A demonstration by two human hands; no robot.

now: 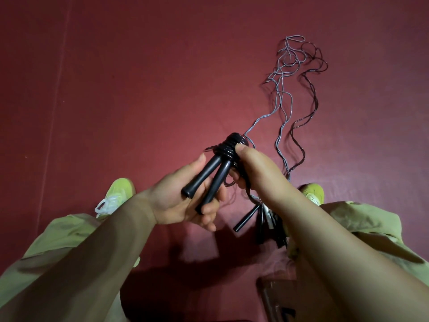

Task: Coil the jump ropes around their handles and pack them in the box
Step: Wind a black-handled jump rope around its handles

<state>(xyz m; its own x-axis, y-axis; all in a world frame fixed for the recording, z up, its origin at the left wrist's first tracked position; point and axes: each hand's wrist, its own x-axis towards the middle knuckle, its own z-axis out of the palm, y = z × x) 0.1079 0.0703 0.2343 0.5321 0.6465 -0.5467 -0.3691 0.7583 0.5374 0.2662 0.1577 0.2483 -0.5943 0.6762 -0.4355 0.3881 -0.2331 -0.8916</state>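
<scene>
The handles (209, 177) in the grip are glossy black, bound above by black cord (228, 148). Beyond the grip, grey and dark ropes (292, 94) trail over a deep red floor (139, 77). Below it: lime-green shoes (120, 189), white laces (104, 205), olive trousers (60, 240).

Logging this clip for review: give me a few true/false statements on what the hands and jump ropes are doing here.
1. The left hand holds two black handles. True.
2. The rope is coiled near the handles' far end. True.
3. The right hand rests idle on the floor. False: it pinches the coil.
4. All ropes are already packed. False: loose ropes trail across the red floor, with more handles lying there.
</scene>
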